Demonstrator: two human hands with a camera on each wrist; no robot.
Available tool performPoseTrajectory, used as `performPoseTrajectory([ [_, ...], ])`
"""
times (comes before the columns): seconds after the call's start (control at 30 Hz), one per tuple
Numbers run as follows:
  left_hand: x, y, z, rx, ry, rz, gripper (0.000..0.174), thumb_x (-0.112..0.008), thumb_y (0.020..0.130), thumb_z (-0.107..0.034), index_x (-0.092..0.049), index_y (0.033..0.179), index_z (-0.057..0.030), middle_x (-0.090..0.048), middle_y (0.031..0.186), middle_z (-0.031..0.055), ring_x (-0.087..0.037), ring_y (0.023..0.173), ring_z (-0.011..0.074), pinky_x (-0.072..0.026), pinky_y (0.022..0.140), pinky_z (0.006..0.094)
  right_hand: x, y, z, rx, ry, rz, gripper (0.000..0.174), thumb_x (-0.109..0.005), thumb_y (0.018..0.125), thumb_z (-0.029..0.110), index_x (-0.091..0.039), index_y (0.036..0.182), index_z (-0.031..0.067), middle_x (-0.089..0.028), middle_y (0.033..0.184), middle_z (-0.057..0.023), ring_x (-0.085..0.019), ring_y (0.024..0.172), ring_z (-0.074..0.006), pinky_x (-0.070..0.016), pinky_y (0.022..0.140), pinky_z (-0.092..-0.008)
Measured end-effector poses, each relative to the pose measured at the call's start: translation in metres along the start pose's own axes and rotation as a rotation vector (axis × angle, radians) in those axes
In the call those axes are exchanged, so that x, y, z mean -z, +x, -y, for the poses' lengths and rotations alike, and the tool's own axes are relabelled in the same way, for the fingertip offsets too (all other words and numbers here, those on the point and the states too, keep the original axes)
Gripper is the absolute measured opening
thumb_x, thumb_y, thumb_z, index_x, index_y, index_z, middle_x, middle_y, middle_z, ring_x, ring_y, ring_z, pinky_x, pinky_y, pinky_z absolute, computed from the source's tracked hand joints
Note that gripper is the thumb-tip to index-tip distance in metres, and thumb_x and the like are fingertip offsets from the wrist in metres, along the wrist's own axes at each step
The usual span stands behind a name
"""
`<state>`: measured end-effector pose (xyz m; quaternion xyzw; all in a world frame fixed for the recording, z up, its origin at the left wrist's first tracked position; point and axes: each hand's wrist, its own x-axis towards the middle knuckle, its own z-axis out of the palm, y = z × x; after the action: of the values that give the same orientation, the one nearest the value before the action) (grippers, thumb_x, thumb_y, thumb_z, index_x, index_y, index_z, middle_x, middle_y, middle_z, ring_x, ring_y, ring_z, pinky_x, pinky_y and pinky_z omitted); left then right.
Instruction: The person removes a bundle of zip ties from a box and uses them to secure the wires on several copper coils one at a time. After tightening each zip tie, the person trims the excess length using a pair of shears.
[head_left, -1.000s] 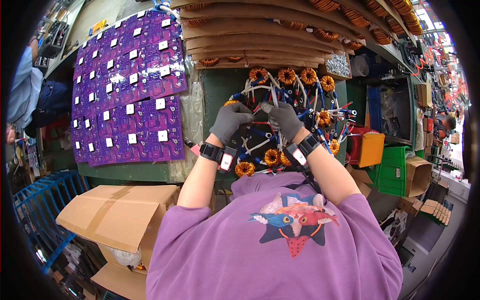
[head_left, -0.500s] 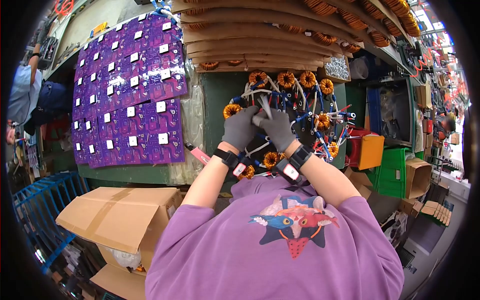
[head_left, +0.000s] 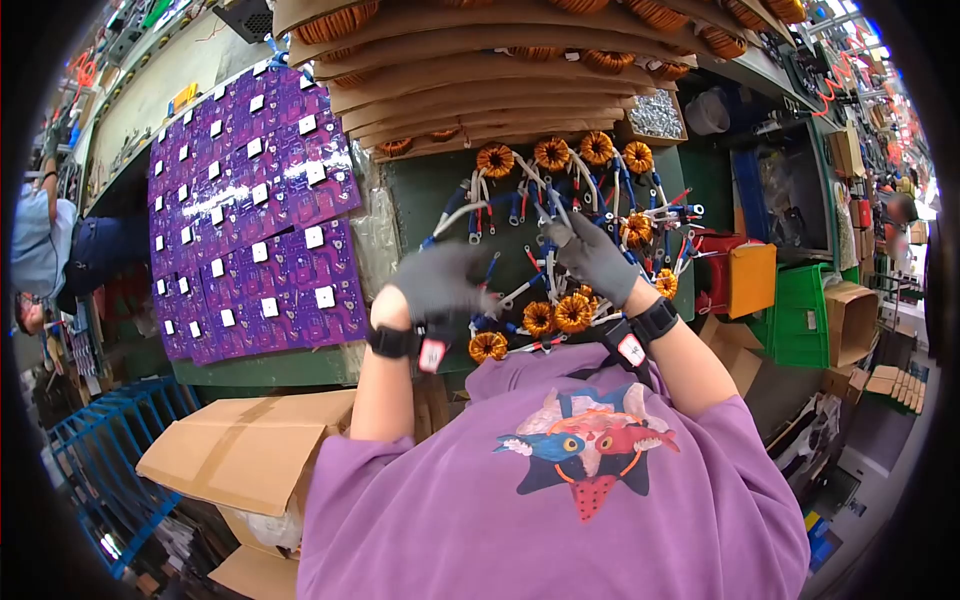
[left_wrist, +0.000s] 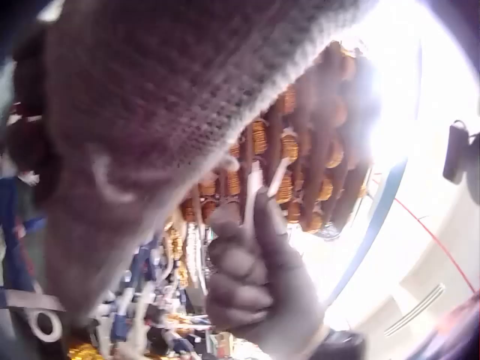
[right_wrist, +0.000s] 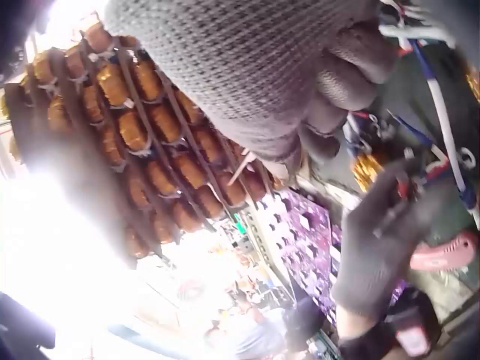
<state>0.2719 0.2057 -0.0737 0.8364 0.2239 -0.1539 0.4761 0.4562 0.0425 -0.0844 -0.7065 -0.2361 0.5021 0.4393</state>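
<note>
Nearest, the left hand (head_left: 440,282) — blurred, its finger state impossible to tell — is near wired coils (head_left: 538,312) on the green table (head_left: 418,182), while the right hand (head_left: 600,264) pinches a pale strip (left_wrist: 253,193), with stacked cardboard layers (head_left: 480,106) beyond.

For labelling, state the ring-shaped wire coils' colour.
Orange-gold wire coils, clearest in the head view.

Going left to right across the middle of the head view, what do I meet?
Person in light blue → purple circuit boards → left hand, motion-blurred → right hand → rightmost copper-coloured coil → orange-yellow object → green crate → small open cardboard box.
</note>
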Motion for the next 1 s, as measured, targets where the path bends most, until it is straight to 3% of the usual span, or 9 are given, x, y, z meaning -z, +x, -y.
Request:
performPoseTrajectory([
  [0.07, 0.008, 0.031, 0.008, -0.056, -0.169, -0.167, 0.041, -0.066, 0.075, -0.027, -0.062, 0.114, -0.0152, -0.065, 0.100, 0.0113, -0.061, 0.093, 0.0330, -0.0484, 0.081, 0.0396, 0.004, -0.006, 0.007, 0.023, -0.024, 0.010, 0.031, -0.052, 0.095, 0.029, -0.057, 0.109, 0.0017, -0.048, 0.073, 0.0007, -0.041, 0.065, -0.0079, -0.0381, 0.058, -0.0246],
  [0.13, 0.003, 0.075, 0.023, -0.156, 0.246, -0.452, 0.035, -0.058, 0.080, -0.018, -0.062, 0.114, -0.0139, -0.064, 0.108, 0.0050, -0.060, 0.098, 0.0281, -0.0465, 0.084, 0.0387, 0.007, -0.008, 0.005, 0.106, -0.103, -0.004, 0.027, -0.054, 0.093, 0.025, -0.059, 0.106, 0.0011, -0.050, 0.073, 0.0007, -0.044, 0.066, -0.0073, -0.0386, 0.059, -0.0238],
  [0.37, -0.003, 0.105, -0.006, -0.325, 1.095, 0.017, 0.024, -0.056, 0.080, -0.014, -0.065, 0.102, -0.0122, -0.060, 0.105, 0.0057, -0.057, 0.101, 0.0234, -0.0446, 0.080, 0.0333, 0.007, -0.023, 0.020, 0.037, 0.010, -0.097, 0.031, -0.060, 0.090, 0.026, -0.062, 0.102, -0.0012, -0.057, 0.076, -0.0011, -0.048, 0.070, -0.0067, -0.0407, 0.064, -0.0225],
  [0.47, -0.007, 0.112, -0.003, -0.347, 1.187, -0.062, 0.018, -0.057, 0.080, -0.014, -0.067, 0.093, -0.0086, -0.061, 0.098, 0.0069, -0.058, 0.098, 0.0257, -0.0456, 0.078, 0.0349, 0.009, -0.022, 0.014, 0.037, 0.002, -0.107, 0.038, -0.062, 0.087, 0.026, -0.060, 0.111, -0.0027, -0.059, 0.081, -0.0015, -0.049, 0.073, -0.0064, -0.0411, 0.067, -0.0219],
  [0.6, 0.001, 0.117, 0.009, -0.352, 1.025, -0.148, 0.015, -0.058, 0.080, -0.016, -0.068, 0.088, -0.0070, -0.062, 0.094, 0.0071, -0.060, 0.093, 0.0252, -0.0471, 0.077, 0.0368, 0.015, -0.025, 0.014, 0.072, -0.013, -0.239, 0.036, -0.064, 0.084, 0.024, -0.059, 0.106, -0.0048, -0.058, 0.079, 0.0005, -0.050, 0.073, -0.0059, -0.0408, 0.066, -0.0205],
  [0.7, 0.003, 0.093, 0.006, -0.362, 0.395, -0.230, 0.018, -0.057, 0.082, -0.015, -0.066, 0.091, -0.0029, -0.065, 0.093, 0.0109, -0.063, 0.090, 0.0268, -0.0489, 0.077, 0.0379, 0.022, -0.023, 0.004, -0.026, 0.198, -0.280, 0.030, -0.064, 0.084, 0.022, -0.061, 0.100, -0.0028, -0.056, 0.075, 0.0028, -0.049, 0.067, -0.0039, -0.0394, 0.059, -0.0187],
  [0.8, -0.019, 0.082, -0.002, 0.041, -0.458, -0.027, 0.022, -0.058, 0.083, -0.017, -0.065, 0.101, -0.0062, -0.067, 0.095, 0.0128, -0.064, 0.088, 0.0299, -0.0507, 0.077, 0.0367, 0.016, -0.015, -0.003, 0.007, 0.392, -0.255, 0.022, -0.065, 0.084, 0.019, -0.063, 0.097, 0.0010, -0.055, 0.073, 0.0052, -0.047, 0.061, -0.0016, -0.0368, 0.052, -0.0182],
  [0.93, -0.056, 0.077, -0.012, -0.146, 0.106, -0.108, 0.025, -0.063, 0.080, -0.019, -0.065, 0.103, -0.0086, -0.067, 0.095, 0.0122, -0.063, 0.088, 0.0302, -0.0499, 0.077, 0.0360, 0.009, -0.009, -0.007, 0.004, 0.365, -0.212, 0.020, -0.065, 0.085, 0.016, -0.063, 0.099, 0.0010, -0.060, 0.081, 0.0032, -0.050, 0.070, -0.0024, -0.0396, 0.061, -0.0179],
  [1.0, -0.044, 0.070, -0.036, -0.140, 0.444, 0.106, 0.030, -0.064, 0.078, -0.020, -0.063, 0.106, -0.0082, -0.065, 0.095, 0.0140, -0.063, 0.088, 0.0312, -0.0491, 0.078, 0.0364, 0.010, -0.007, -0.004, 0.051, 0.339, -0.231, 0.020, -0.065, 0.085, 0.014, -0.064, 0.099, 0.0000, -0.062, 0.083, 0.0027, -0.052, 0.074, -0.0038, -0.0417, 0.067, -0.0195],
])
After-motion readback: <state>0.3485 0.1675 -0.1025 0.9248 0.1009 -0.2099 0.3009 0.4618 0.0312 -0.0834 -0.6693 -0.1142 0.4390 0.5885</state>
